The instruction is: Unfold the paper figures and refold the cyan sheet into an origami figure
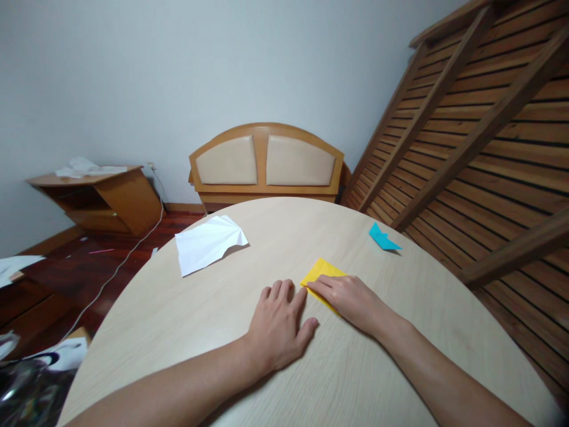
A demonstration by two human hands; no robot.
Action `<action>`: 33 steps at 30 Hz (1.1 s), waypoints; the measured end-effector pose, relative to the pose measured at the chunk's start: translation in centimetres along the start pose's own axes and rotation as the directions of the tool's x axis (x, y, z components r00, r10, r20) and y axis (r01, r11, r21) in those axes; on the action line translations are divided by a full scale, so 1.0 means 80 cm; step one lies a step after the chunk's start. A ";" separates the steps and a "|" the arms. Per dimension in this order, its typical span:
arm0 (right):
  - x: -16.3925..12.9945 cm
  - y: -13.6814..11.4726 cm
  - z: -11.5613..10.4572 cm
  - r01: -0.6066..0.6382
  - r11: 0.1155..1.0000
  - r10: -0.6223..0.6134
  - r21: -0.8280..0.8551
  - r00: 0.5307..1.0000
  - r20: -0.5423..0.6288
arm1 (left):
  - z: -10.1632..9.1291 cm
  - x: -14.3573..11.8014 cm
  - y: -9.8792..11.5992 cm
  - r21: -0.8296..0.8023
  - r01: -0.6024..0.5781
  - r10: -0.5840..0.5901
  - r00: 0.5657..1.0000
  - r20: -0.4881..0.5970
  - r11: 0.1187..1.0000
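Note:
A folded piece of yellow paper (320, 270) lies on the table in front of me. My right hand (349, 298) rests over its right part, fingers together and pressing on the near edge, so that part of the paper is hidden. My left hand (280, 326) lies on the tabletop just left of the paper, thumb and fingers apart. Its index fingertip reaches the paper's left corner; whether it presses on it I cannot tell. Nothing is held in my left hand.
On the round table (284, 222) are a creased white sheet (208, 244) at the far left and a folded blue paper shape (382, 238) at the far right. A headboard (267, 157) stands behind. Wooden slats (489, 148) lean on the right; a low cabinet (115, 201) is at left.

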State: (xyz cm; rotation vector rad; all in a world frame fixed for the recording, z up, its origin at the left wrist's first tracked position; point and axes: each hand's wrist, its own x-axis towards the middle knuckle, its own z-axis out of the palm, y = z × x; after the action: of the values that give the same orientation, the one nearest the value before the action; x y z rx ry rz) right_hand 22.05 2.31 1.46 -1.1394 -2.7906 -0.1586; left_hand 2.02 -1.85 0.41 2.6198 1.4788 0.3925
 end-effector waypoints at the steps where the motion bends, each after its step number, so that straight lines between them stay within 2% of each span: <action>1: -0.001 0.001 0.001 -0.012 1.000 0.012 0.028 1.000 -0.015 | 0.000 0.000 0.000 0.003 0.000 0.000 1.000 0.000 1.000; 6: -0.013 0.019 0.014 -0.079 0.950 0.127 0.302 0.981 -0.145 | 0.000 0.001 -0.001 -0.001 0.006 -0.006 1.000 -0.014 1.000; 11: -0.022 0.039 0.022 -0.181 0.876 0.265 0.447 0.955 -0.133 | 0.000 0.004 -0.004 -0.063 0.023 -0.026 0.999 -0.044 0.998; 17: -0.013 0.029 0.017 -0.232 0.767 0.431 0.598 0.877 -0.212 | 0.009 0.012 -0.013 -0.249 0.015 -0.046 0.992 -0.121 0.968; 20: -0.008 0.018 0.014 -0.239 0.734 0.480 0.636 0.845 -0.236 | 0.014 0.019 -0.016 -0.350 0.075 -0.133 0.980 -0.146 0.934; 24: -0.003 0.003 0.015 -0.220 0.736 0.506 0.641 0.807 -0.304 | 0.019 0.023 -0.020 -0.459 0.123 -0.217 0.964 -0.157 0.880; 29: 0.001 -0.010 0.016 -0.136 0.766 0.491 0.629 0.755 -0.435 | 0.030 0.027 -0.025 -0.621 0.090 -0.270 0.942 -0.201 0.779; 33: 0.001 -0.017 0.016 -0.077 0.796 0.456 0.600 0.728 -0.512 | 0.035 0.031 -0.029 -0.714 0.004 -0.272 0.926 -0.262 0.700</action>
State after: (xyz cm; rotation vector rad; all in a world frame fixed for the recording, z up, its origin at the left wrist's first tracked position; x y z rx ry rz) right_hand 20.94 1.60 0.13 -1.0681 -1.8428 0.2337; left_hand 2.10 1.54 -2.38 1.8579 1.2385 1.1940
